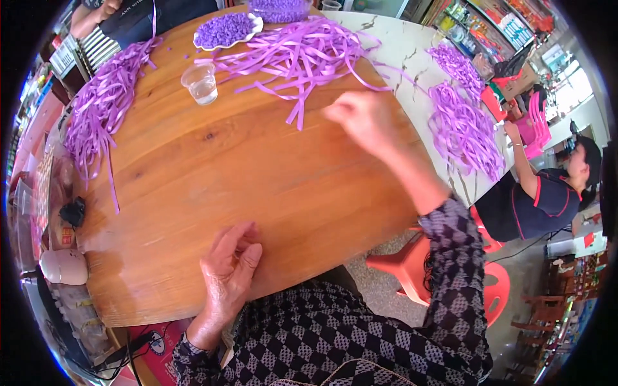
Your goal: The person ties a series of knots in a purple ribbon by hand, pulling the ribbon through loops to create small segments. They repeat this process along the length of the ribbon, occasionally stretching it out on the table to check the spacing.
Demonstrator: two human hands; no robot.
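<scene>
My left hand (232,265) rests at the near edge of the wooden table (212,174). Its fingers are bent and the thumb stands apart, with nothing seen between them. Farther off to the right, my right hand (365,122) is over the tabletop, somewhat blurred. Its fingers look drawn together in a pinch; whatever they hold, if anything, cannot be made out. Just beyond it lies a loose heap of purple ribbons (302,51), with several ends trailing toward me. A small clear plastic cup (201,83) stands left of this heap.
A scalloped white dish (257,24) of small purple pieces (224,31) and a clear tub (280,11) stand at the far side. More purple ribbons (106,106) hang at the left. Right, a marble-patterned table (405,64) bears ribbon piles (463,132). People (537,199) sit across and right.
</scene>
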